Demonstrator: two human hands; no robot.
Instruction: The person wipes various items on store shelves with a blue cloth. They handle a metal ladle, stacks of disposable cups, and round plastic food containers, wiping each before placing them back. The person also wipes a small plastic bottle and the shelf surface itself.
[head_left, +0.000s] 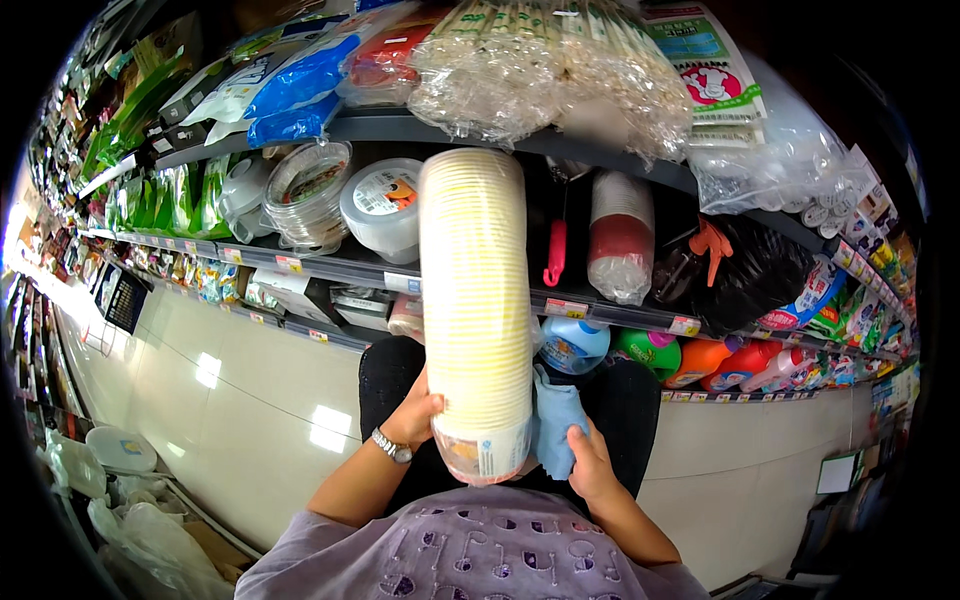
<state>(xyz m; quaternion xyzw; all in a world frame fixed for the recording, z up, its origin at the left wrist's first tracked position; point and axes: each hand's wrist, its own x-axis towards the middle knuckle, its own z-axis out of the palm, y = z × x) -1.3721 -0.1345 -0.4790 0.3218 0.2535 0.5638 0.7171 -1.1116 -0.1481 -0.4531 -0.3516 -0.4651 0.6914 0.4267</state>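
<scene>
A long stack of nested pale paper bowls (474,290) in clear wrap stands upright in front of me, tilted slightly, its printed bottom bowl low over my lap. My left hand (412,412), with a watch at its wrist, is closed round the lower left side of the stack. In my right hand (590,458) is a folded light-blue cloth (556,425), pinched between thumb and fingers, at the lower right side of the stack. Whether the cloth presses on the wrap I cannot tell.
Ahead, the middle shelf (385,272) carries clear plastic containers (384,208), wrapped cups (620,235) and a black bag (760,270). Bagged chopsticks (545,70) overhang the upper shelf. Detergent bottles (700,362) line the bottom right. Plastic bags (150,545) lie at the lower left.
</scene>
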